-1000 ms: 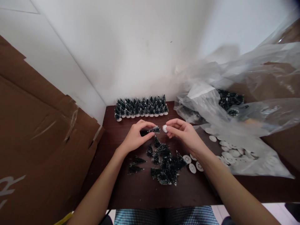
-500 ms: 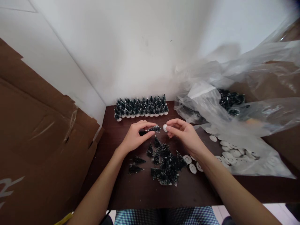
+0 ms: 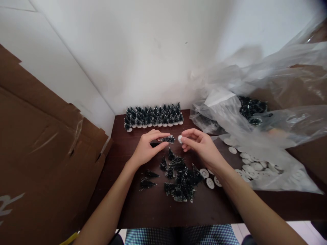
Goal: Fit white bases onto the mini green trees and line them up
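Between the thumb and fingers of my left hand [image 3: 145, 148] lies a small frosted bottle-brush tree [image 3: 168, 139], on its side with one end toward the right. My right hand [image 3: 200, 144] pinches a white round base [image 3: 180, 139] a short gap away from the tree. Below my hands, a loose pile of the same trees [image 3: 182, 177] covers the middle of the table. A few white discs [image 3: 210, 183] lie beside the pile, partly hidden by my right forearm. Two more trees [image 3: 148, 183] lie apart at the left.
Rows of upright trees on white bases [image 3: 153, 117] stand along the wall. At the right, a clear plastic bag [image 3: 230, 112] holds dark trees, and another spills many white discs [image 3: 251, 170]. A cardboard box [image 3: 46, 153] rises at the left of the table [image 3: 143, 214].
Almost nothing differs. Both hands keep their places, with the tree and the white base still slightly apart; the view has shifted a little.
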`<state>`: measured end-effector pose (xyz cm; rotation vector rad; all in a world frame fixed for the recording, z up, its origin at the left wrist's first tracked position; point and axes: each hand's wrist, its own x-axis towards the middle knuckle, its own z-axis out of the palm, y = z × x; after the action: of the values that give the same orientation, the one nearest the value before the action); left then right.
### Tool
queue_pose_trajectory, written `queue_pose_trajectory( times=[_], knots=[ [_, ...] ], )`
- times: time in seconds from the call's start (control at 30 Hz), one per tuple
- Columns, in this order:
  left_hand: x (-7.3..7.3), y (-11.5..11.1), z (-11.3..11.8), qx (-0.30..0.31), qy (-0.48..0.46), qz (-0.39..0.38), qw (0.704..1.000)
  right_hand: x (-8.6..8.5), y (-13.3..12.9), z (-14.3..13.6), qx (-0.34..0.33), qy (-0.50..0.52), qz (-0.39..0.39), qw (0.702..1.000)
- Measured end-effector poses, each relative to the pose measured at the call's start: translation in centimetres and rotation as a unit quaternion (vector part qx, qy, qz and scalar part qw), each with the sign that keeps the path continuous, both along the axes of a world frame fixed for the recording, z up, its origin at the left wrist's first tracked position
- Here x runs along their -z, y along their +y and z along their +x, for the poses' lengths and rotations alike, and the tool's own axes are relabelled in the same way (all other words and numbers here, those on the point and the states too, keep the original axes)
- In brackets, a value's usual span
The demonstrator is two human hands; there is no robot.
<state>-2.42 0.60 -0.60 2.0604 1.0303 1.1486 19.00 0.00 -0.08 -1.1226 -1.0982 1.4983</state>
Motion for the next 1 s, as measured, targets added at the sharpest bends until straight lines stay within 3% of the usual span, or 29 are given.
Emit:
queue_pose_trajectory(
  times=[1.0],
  knots=[
    [0.32,0.22,-0.16,-0.004,0.030,0.053,0.998,-0.57,-0.21,0.00,-0.012,0.029,-0.044,0.999]
  ],
)
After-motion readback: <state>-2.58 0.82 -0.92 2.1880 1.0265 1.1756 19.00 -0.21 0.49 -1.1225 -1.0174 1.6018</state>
